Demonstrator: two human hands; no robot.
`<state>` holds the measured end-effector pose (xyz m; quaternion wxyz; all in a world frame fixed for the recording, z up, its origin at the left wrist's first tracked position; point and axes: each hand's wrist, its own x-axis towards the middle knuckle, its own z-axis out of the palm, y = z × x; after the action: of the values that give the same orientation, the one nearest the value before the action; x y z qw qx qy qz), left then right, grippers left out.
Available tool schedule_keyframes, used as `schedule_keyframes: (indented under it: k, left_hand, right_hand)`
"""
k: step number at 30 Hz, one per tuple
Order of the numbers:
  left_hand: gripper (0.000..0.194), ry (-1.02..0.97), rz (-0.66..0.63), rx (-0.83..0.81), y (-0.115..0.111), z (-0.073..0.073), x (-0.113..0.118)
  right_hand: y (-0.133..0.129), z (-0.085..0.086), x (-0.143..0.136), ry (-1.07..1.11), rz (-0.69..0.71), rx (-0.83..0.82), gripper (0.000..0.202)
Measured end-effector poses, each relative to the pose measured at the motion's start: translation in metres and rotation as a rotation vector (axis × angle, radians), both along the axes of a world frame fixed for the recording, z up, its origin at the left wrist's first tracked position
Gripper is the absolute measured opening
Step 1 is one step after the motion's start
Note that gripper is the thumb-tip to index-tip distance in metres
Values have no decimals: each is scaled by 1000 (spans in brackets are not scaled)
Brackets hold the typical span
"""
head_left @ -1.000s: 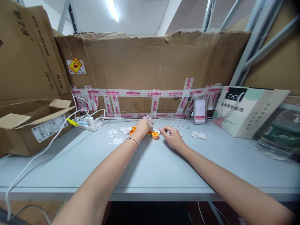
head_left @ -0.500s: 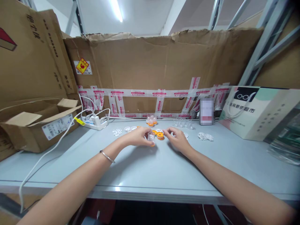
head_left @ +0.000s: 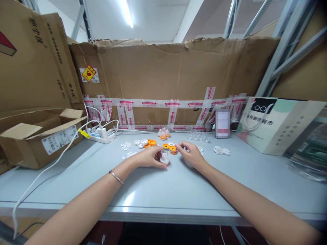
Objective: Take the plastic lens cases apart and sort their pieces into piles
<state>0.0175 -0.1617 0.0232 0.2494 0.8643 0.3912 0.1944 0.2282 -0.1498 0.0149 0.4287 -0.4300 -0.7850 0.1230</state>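
Observation:
My left hand (head_left: 152, 157) has its fingers round a small clear cup (head_left: 164, 156) with an orange base, low over the table. To the right, my right hand (head_left: 190, 153) is curled, its fingertips beside the orange round pieces (head_left: 173, 149); whether it pinches something small is hidden. Orange rings (head_left: 150, 143) and white rings (head_left: 140, 143) lie beyond my left hand. Farther back stands a cluster of clear cups with orange bases (head_left: 164, 133). More clear cups (head_left: 198, 136) are grouped behind my right hand.
Small white parts (head_left: 126, 146) lie at the left, and more white parts (head_left: 221, 150) at the right. A power strip (head_left: 102, 136) and an open carton (head_left: 38, 149) are at left. A phone (head_left: 223, 124), a printed bag (head_left: 270, 126) and a large bottle (head_left: 310, 149) are at right.
My left hand has moved slightly nearer the table's front with the clear cup, uncovering orange rings behind it. My right hand stays curled in about the same place. The view has shifted slightly.

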Motion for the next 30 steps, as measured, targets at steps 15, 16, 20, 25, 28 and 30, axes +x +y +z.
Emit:
schedule_keyframes:
  k: [15, 16, 20, 25, 28, 30]
  left_hand:
    - [39, -13, 18, 7, 0, -5, 0]
    - [39, -16, 13, 4, -1, -5, 0]
    - [34, -24, 1, 1, -1, -4, 0]
    - [36, -26, -3, 6, 0, -5, 1]
    - [36, -57, 4, 20, 1, -8, 3]
    - [33, -76, -2, 37, 2, -11, 5]
  right_hand:
    - [-3, -1, -3, -19, 190, -130, 26]
    - [-4, -2, -3, -26, 223, -146, 25]
    - [-4, -6, -3, -63, 309, -174, 30]
    - [-6, -8, -5, -103, 326, -185, 32]
    - [-8, -9, -9, -128, 329, -216, 32]
    - [-9, -10, -13, -154, 306, -212, 32]
